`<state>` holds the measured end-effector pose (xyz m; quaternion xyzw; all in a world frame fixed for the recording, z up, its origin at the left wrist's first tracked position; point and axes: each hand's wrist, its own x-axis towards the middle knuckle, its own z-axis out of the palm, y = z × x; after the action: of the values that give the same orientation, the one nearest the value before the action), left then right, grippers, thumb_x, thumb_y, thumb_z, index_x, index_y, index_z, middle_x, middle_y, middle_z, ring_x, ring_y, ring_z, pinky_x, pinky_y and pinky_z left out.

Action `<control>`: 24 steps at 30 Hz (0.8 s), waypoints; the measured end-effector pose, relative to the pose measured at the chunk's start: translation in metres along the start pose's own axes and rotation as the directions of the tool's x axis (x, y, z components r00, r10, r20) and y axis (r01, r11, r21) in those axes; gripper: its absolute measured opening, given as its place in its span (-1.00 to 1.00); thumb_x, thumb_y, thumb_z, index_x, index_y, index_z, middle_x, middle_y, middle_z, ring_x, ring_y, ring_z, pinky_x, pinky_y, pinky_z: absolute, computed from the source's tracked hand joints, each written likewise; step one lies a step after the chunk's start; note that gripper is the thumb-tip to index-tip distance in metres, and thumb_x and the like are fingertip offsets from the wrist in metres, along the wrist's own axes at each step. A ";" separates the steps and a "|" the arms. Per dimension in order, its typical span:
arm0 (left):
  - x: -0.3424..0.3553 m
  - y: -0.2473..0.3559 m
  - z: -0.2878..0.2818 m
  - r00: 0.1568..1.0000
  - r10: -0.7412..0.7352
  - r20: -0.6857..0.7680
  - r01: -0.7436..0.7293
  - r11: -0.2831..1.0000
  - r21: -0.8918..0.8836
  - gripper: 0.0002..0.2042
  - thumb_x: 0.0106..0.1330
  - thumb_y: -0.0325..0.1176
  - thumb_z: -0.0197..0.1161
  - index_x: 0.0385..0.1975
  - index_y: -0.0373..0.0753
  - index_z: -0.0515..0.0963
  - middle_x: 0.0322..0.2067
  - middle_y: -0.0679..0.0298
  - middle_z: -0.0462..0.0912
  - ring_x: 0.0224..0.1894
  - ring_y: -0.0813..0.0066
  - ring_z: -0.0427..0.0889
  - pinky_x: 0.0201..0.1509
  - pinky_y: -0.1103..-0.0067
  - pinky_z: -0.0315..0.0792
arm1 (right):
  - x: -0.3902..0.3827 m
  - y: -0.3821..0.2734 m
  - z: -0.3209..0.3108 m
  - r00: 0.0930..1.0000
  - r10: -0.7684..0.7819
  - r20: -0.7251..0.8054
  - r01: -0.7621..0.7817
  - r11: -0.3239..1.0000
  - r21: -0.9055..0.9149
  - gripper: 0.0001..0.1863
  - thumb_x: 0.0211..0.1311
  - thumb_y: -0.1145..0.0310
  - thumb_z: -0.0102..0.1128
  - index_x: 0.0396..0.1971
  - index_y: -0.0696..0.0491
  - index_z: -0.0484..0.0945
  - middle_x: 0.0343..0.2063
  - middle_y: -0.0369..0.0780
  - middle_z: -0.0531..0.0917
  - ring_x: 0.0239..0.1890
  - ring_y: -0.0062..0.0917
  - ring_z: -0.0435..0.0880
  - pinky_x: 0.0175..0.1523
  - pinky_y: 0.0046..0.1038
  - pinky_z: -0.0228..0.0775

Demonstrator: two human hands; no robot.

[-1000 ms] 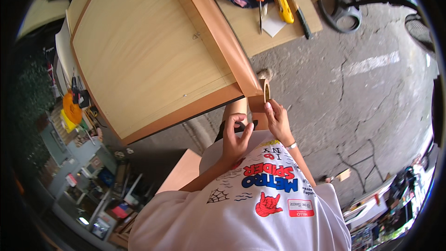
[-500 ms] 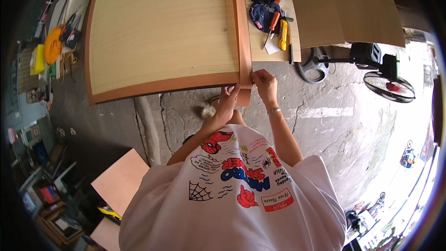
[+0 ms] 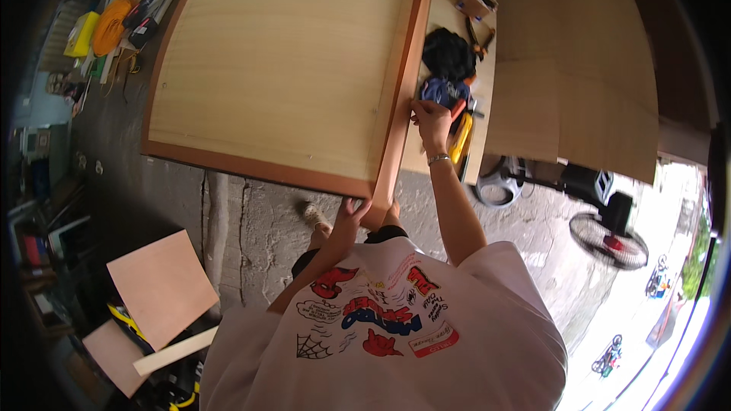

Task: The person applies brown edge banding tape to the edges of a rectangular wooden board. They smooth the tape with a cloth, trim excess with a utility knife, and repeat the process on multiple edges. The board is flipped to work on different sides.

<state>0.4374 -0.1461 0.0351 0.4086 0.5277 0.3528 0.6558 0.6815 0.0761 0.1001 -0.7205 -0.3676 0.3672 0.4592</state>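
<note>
Right grip (image 3: 432,123) ahead of left grip (image 3: 349,218)

Left hand (image 3: 350,217) at near-right corner of panel (image 3: 282,68), right hand (image 3: 432,123) at its right edge, near yellow cutter (image 3: 461,141).

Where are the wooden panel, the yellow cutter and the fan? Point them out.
Wooden panel (image 3: 279,68), head view: the middle of its pale face.
Yellow cutter (image 3: 461,139), head view: the middle of its handle.
Fan (image 3: 608,241), head view: its round wire guard.
</note>
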 end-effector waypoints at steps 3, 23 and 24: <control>-0.013 0.024 0.000 0.986 -0.138 -0.094 0.146 0.986 0.082 -0.47 0.42 -0.30 0.33 0.33 -0.32 0.36 0.23 0.09 0.50 0.34 0.28 0.41 0.39 0.37 0.28 | 0.062 -0.011 0.002 0.997 -0.029 0.074 0.037 0.993 -0.113 -0.78 0.26 0.33 0.42 -0.34 0.22 0.79 -0.61 -0.21 0.75 -0.57 -0.65 0.72 -0.45 -0.56 0.51; -0.012 0.099 0.043 0.846 -0.469 -0.253 0.350 0.847 -0.401 -0.41 0.45 -0.39 0.32 0.41 -0.39 0.28 0.29 0.09 0.51 0.32 0.31 0.47 0.40 0.40 0.31 | 0.375 -0.072 0.060 0.960 -0.247 -0.134 0.218 0.956 -0.198 -0.81 0.21 0.41 0.39 -0.34 0.27 0.79 -0.60 -0.17 0.76 -0.58 -0.55 0.76 -0.41 -0.48 0.66; -0.013 0.099 0.044 0.841 -0.479 -0.253 0.345 0.834 -0.431 -0.42 0.44 -0.39 0.32 0.40 -0.39 0.29 0.29 0.10 0.51 0.31 0.32 0.47 0.39 0.40 0.32 | 0.391 -0.072 0.063 0.959 -0.244 -0.147 0.214 0.958 -0.192 -0.81 0.21 0.42 0.39 -0.34 0.27 0.79 -0.59 -0.16 0.76 -0.57 -0.55 0.76 -0.41 -0.47 0.66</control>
<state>0.4748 -0.1233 0.1350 0.0830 0.6365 0.3603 0.6769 0.7927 0.4620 0.0724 -0.7387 -0.4392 0.2156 0.4636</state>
